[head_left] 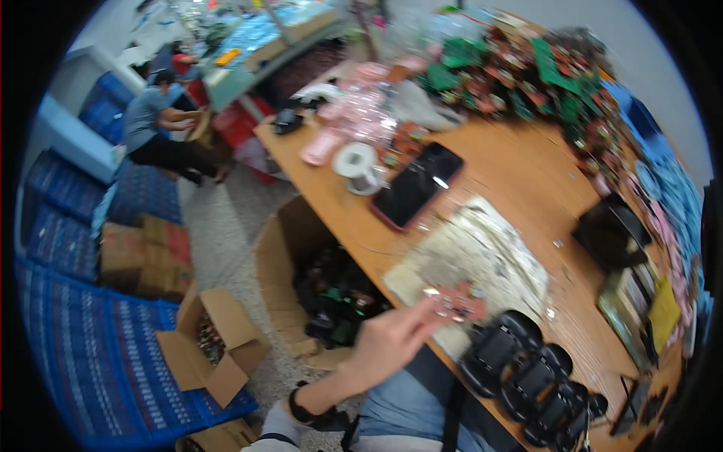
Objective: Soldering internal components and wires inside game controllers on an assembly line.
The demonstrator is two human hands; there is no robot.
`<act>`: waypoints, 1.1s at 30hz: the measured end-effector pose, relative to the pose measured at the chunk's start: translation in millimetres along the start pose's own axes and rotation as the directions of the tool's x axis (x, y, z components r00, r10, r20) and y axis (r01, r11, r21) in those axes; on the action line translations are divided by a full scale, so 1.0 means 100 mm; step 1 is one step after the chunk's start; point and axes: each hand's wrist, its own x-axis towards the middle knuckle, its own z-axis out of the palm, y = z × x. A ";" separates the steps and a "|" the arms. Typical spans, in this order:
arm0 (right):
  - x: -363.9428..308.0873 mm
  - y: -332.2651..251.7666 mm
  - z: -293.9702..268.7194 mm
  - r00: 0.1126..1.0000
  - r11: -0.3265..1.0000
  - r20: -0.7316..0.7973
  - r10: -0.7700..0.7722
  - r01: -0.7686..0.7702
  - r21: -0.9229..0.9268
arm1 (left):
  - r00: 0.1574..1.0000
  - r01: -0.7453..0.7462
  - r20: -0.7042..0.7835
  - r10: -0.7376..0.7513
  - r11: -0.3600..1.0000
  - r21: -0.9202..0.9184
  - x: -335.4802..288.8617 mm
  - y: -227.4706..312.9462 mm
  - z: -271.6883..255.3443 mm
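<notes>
My left hand reaches in over the table's front edge, a dark band round its wrist. Pinched between its thumb and fingers is a small red circuit board with metal parts on it, slightly blurred. Under the board lies a stained, whitish work mat. Just right of the hand, several black rounded plastic housings stand in a row along the table edge. My right hand is out of the picture.
On the wooden table lie a phone, a wire spool, a black box and a heap of red and green circuit boards. An open carton stands below the edge. Farther off, a person bends over a box.
</notes>
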 end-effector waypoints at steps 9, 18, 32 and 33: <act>0.41 -0.45 0.69 0.921 0.936 -0.182 0.344 -0.319 0.151 | 0.982 -0.109 0.167 0.093 0.990 0.088 -0.10 0.08 0.10; 0.29 -0.34 0.56 0.919 0.896 -0.119 0.376 -0.328 0.299 | 0.992 -0.087 0.098 0.077 0.991 0.099 -0.15 0.22 0.30; 0.35 -0.65 0.72 0.876 0.826 0.120 0.467 -0.481 0.294 | 0.974 -0.225 0.069 0.218 0.966 0.127 0.46 0.18 0.29; 0.38 -0.63 0.75 0.886 0.814 0.178 0.428 -0.463 0.351 | 0.964 -0.259 0.083 0.253 0.963 0.079 0.51 0.19 0.31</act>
